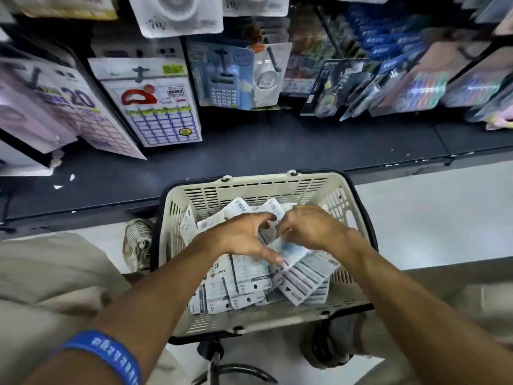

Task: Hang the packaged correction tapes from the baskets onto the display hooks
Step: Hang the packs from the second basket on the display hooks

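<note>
basket (pixel 251 187) near centre on floor | correction tape packs (pixel 247 276) piled inside basket | left hand (pixel 241 236) and right hand (pixel 311 229) over the pile | shelf ledge (pixel 277 145) beyond basket | hanging packages (pixel 155 107) far, above ledge

A packaged calculator (pixel 222 86) hung above the dark shelf (pixel 249 151), with label-sheet packs (pixel 155 107) toward its left end.

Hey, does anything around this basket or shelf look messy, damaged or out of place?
Yes. The white packaged correction tapes lie jumbled at all angles in the cream plastic basket. Small white scraps litter the dark shelf ledge, and a white box at its left looks torn at the corner.
</note>
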Tool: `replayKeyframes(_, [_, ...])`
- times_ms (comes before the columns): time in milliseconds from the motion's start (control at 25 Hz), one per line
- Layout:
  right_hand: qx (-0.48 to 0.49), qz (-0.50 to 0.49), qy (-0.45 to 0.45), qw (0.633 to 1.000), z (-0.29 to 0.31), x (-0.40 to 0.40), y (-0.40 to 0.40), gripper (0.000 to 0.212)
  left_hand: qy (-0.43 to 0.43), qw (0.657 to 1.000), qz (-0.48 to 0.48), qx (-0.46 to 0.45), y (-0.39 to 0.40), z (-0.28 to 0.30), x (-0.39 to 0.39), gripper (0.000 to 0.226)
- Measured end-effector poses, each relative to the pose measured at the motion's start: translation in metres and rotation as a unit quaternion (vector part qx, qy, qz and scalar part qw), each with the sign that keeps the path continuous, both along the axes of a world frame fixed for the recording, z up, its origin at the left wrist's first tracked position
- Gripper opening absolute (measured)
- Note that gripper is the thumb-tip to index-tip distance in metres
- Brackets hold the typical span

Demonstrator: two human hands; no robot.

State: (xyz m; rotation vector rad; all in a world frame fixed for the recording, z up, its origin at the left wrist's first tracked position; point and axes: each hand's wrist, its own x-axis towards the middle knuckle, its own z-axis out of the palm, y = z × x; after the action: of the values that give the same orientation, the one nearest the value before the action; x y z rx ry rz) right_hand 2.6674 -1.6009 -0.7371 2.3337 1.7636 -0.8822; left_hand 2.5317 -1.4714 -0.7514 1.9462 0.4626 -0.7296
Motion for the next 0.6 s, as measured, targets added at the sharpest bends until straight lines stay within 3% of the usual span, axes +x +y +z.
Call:
replayKeyframes(80, [0.168, -0.082, 0.074, 0.980, 0.012, -0.002, 0.007, 0.011, -0.023, 0.999, 0.049, 0.004, -0.005, -0.006, 0.009, 0.045])
replayKeyframes(120, [0.257, -0.151, 0.099, 0.949, 0.013, -0.002, 0.004, 0.009, -0.037, 0.995, 0.082, 0.038, -0.004, -0.005, 0.011, 0.024])
replayKeyframes(200, [0.336, -0.263, 0.046, 0.903, 0.005, 0.005, -0.011, 0.020, -0.034, 0.984, 0.117, 0.129, 0.002, -0.005, 0.012, 0.011])
replayKeyframes(240, [0.275, -0.256, -0.018, 0.926, -0.004, 0.008, -0.022, 0.034, -0.021, 0.979, 0.120, 0.162, 0.005, -0.005, 0.009, 0.016])
replayKeyframes(320, [0.004, -0.101, -0.095, 0.990, -0.031, 0.006, -0.054, 0.060, 0.000, 0.976, 0.118, 0.183, 0.011, -0.006, 0.003, 0.029])
replayKeyframes(400, [-0.185, 0.026, -0.111, 0.976, -0.064, -0.002, -0.087, 0.065, 0.011, 0.978, 0.141, 0.153, 0.012, -0.009, -0.003, 0.037])
replayKeyframes(520, [-0.146, 0.021, -0.124, 0.981, -0.087, 0.001, -0.106, 0.056, -0.004, 0.970, 0.221, 0.105, 0.021, -0.009, -0.004, 0.026])
replayKeyframes(600, [-0.107, -0.048, -0.058, 0.991, -0.076, 0.016, -0.097, 0.042, -0.040, 0.960, 0.256, 0.106, 0.029, -0.002, -0.001, 0.009])
